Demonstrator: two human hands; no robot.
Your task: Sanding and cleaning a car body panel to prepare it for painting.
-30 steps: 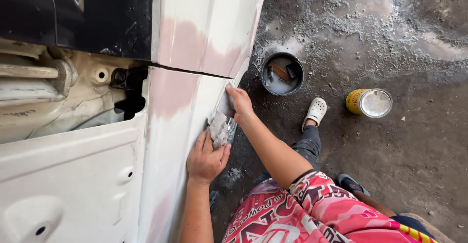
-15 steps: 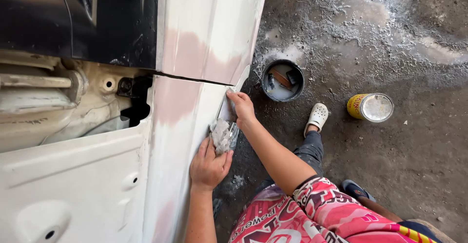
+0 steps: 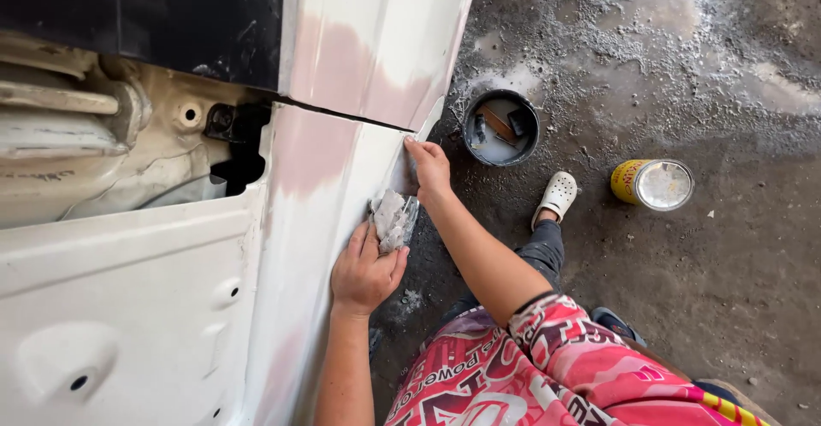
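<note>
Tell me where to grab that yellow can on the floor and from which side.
Grip the yellow can around its cylindrical side wall, coming down from above with fingers round the rim. It stands upright on the concrete floor with its silvery top facing up and bare floor all round, apart from the white shoe.
</note>
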